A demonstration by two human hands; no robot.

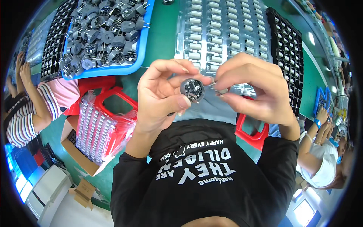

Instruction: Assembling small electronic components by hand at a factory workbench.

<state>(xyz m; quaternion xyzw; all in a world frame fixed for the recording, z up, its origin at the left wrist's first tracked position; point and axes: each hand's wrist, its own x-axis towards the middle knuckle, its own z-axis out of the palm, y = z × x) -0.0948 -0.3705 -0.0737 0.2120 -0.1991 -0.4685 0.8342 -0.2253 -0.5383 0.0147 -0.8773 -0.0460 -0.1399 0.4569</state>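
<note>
My left hand (160, 94) holds a small round grey electronic part (192, 90) between thumb and fingers, its open face turned up toward me. My right hand (253, 89) pinches a thin metal pin or small piece (213, 86) right beside that part, fingertips almost touching it. Both hands are raised above the green table's (162, 34) near edge, in front of my black printed shirt.
A blue tray (143, 45) heaped with several round grey parts lies at the back left. A clear tray (223, 30) of small white pieces lies behind my hands, black grid trays (289, 53) beside it. Red stools (113, 100) and a cardboard box (81, 151) stand below. Other people sit at left (34, 109) and right (321, 151).
</note>
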